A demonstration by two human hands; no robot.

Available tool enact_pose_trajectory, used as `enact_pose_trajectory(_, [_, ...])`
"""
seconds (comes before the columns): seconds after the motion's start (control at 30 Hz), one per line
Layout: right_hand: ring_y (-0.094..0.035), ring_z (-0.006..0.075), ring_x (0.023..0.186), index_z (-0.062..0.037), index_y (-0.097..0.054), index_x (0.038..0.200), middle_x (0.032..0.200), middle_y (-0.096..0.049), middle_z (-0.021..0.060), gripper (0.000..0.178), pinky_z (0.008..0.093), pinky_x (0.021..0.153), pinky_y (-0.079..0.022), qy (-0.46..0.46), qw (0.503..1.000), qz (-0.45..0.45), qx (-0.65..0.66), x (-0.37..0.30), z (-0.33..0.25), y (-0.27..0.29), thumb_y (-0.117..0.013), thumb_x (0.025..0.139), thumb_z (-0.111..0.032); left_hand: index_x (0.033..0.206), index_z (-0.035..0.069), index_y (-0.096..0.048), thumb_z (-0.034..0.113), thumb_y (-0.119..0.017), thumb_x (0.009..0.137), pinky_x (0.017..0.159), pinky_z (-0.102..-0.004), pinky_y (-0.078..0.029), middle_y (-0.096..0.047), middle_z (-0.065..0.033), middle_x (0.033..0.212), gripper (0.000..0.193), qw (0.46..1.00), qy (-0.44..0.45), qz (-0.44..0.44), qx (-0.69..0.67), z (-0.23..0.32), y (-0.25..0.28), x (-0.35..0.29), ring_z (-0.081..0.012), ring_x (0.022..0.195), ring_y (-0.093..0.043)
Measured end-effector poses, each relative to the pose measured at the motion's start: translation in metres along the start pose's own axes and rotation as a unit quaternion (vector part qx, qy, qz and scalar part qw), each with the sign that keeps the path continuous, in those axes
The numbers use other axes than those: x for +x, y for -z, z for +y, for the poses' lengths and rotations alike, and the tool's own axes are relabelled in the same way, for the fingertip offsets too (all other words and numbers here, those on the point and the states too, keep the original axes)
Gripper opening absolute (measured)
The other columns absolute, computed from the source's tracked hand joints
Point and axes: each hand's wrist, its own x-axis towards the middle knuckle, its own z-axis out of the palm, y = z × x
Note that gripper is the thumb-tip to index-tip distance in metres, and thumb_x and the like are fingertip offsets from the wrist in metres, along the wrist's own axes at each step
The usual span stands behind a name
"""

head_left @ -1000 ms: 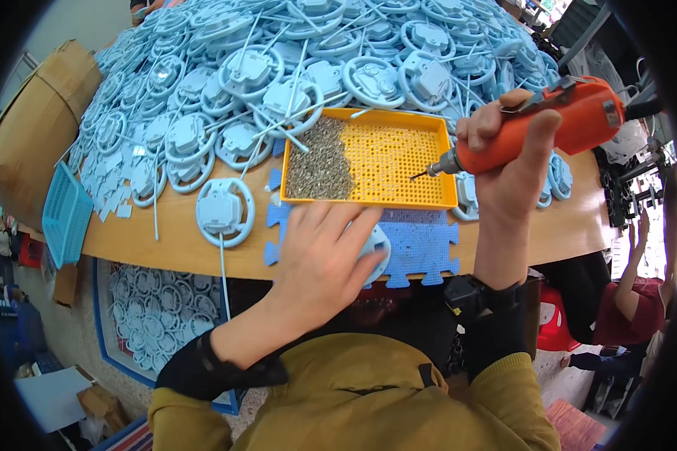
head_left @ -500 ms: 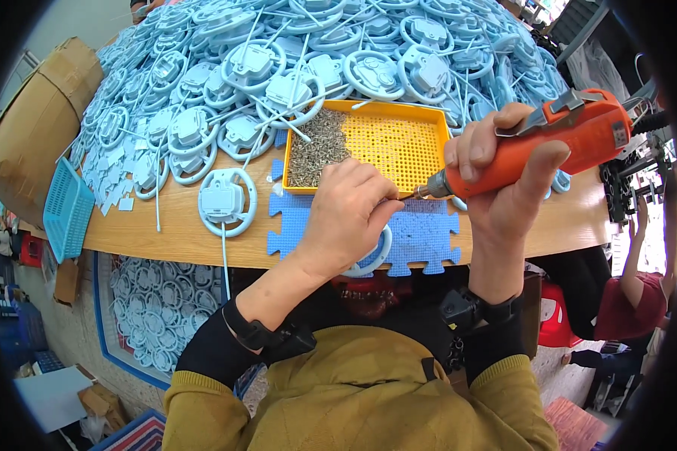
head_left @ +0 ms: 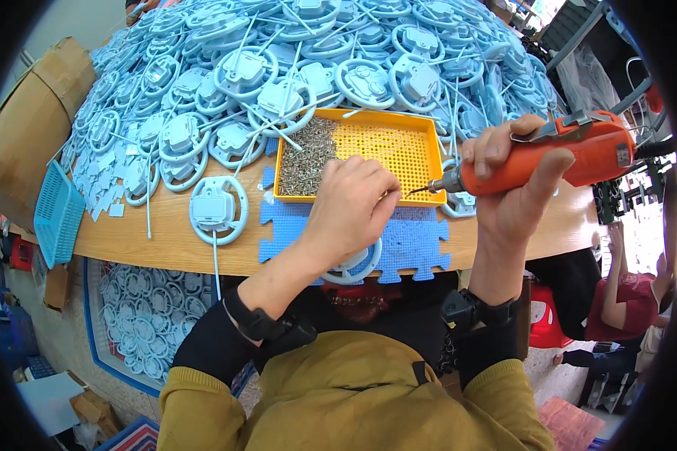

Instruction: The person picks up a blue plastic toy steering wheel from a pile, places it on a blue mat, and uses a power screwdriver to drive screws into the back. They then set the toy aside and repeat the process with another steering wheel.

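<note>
My right hand (head_left: 508, 199) grips an orange electric screwdriver (head_left: 579, 158), its bit pointing left over the front right corner of a yellow tray (head_left: 438, 150). Small metal screws (head_left: 302, 164) lie heaped in the left part of that tray. My left hand (head_left: 350, 207) is closed in a pinch at the tray's front edge, a short gap from the bit; anything between its fingertips is hidden. Under this hand a light-blue toy steering wheel (head_left: 370, 261) lies partly covered on a blue foam mat (head_left: 412, 244).
Many light-blue steering wheels (head_left: 241, 69) pile across the back of the wooden table. One wheel (head_left: 217, 210) lies alone left of the mat. A blue basket (head_left: 59, 214) and a cardboard box (head_left: 34, 128) stand at left. A crate of wheels (head_left: 147, 319) sits below; another person (head_left: 624, 304) is at right.
The screwdriver bit has come away from my left fingertips, leaving a gap. My left hand stays pinched near the tray. The whole view has shifted slightly.
</note>
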Motion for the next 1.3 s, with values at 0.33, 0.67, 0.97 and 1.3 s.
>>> enact_pose_trajectory(0.33, [-0.05, 0.0151, 0.058, -0.0084, -0.052, 0.1, 0.067, -0.053, 0.0047, 0.053, 0.0378, 0.066, -0.045, 0.006, 1.0, 0.018, 0.002, 0.004, -0.009, 0.021, -0.054, 0.086, -0.06, 0.081, 0.007, -0.06, 0.009, -0.065, 0.077, 0.074, -0.0366, -0.038, -0.058, -0.0048, 0.079, 0.007, 0.999, 0.022, -0.013, -0.028, 0.004, -0.022, 0.015, -0.0245, 0.083, -0.055])
enact_pose_trajectory(0.67, [-0.05, 0.0153, 0.056, -0.0079, -0.051, 0.099, 0.068, -0.053, 0.0049, 0.057, 0.0367, 0.064, -0.045, 0.0, 1.0, 0.012, 0.024, -0.003, -0.013, 0.015, -0.053, 0.084, -0.063, 0.082, 0.005, -0.062, 0.008, -0.068, 0.076, 0.076, -0.0366, -0.04, -0.058, -0.007, 0.079, 0.009, 0.996, 0.018, -0.049, -0.074, 0.014, -0.015, 0.011, -0.0262, 0.081, -0.054])
enact_pose_trajectory(0.97, [-0.047, 0.0093, 0.052, -0.0101, -0.057, 0.101, 0.067, -0.052, -0.0008, 0.062, 0.0273, 0.057, -0.041, 0.002, 0.996, -0.067, 0.067, -0.008, -0.027, 0.0, -0.055, 0.078, -0.068, 0.084, 0.001, -0.062, 0.0, -0.065, 0.079, 0.072, -0.0267, -0.045, -0.061, -0.0051, 0.081, 0.007, 0.952, 0.156, -0.023, -0.262, 0.03, -0.003, -0.011, -0.0151, 0.078, -0.058])
enact_pose_trajectory(1.3, [-0.05, 0.0137, 0.048, -0.0068, -0.052, 0.1, 0.064, -0.054, 0.0036, 0.075, 0.0313, 0.053, -0.045, -0.015, 0.987, -0.099, 0.126, -0.021, -0.022, -0.018, -0.048, 0.073, -0.077, 0.093, -0.001, -0.064, 0.002, -0.068, 0.078, 0.075, -0.0268, -0.045, -0.062, -0.0079, 0.089, 0.016, 0.907, 0.192, -0.093, -0.362, 0.021, 0.015, -0.036, -0.0156, 0.083, -0.058])
